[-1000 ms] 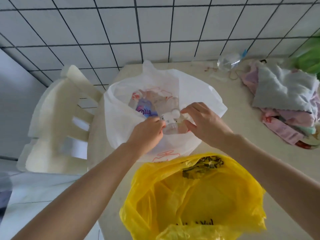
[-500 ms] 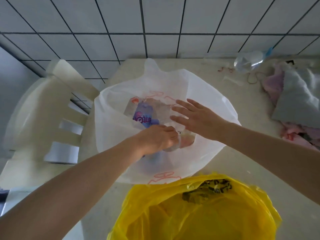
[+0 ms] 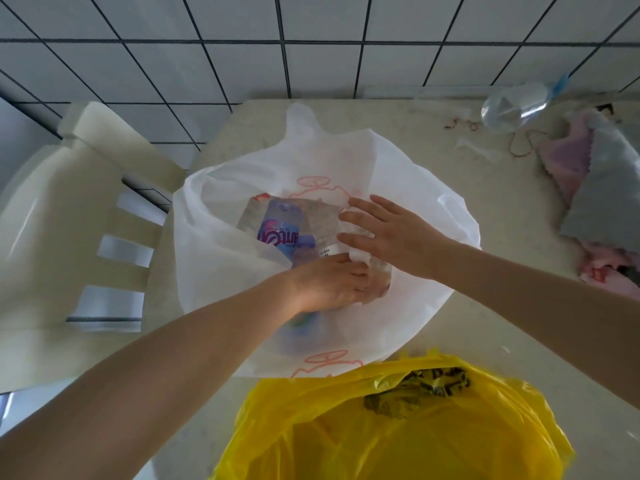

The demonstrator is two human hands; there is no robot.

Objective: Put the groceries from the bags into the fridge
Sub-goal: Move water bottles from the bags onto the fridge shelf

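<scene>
A white plastic bag [image 3: 408, 174] lies open on the beige table [image 3: 502, 209]. Inside it I see a purple-labelled bottle [image 3: 280, 233] and clear wrapped packs. My left hand [image 3: 329, 282] reaches into the bag, its fingers curled around a clear wrapped item [image 3: 377, 285] that is partly hidden. My right hand [image 3: 391, 230] hovers flat over the bag's mouth with straight fingers touching the wrapping. A yellow plastic bag [image 3: 398, 431] stands open nearest to me.
A cream plastic chair [image 3: 69, 216] stands left of the table. At the far right lie folded cloths [image 3: 602, 188] and a clear plastic bottle [image 3: 512, 105] on its side. A white tiled wall [image 3: 311, 46] runs behind the table.
My right hand let go of the small bottle and spread flat over the bag. My left hand pushed deeper into the white bag. The view drew closer to the table.
</scene>
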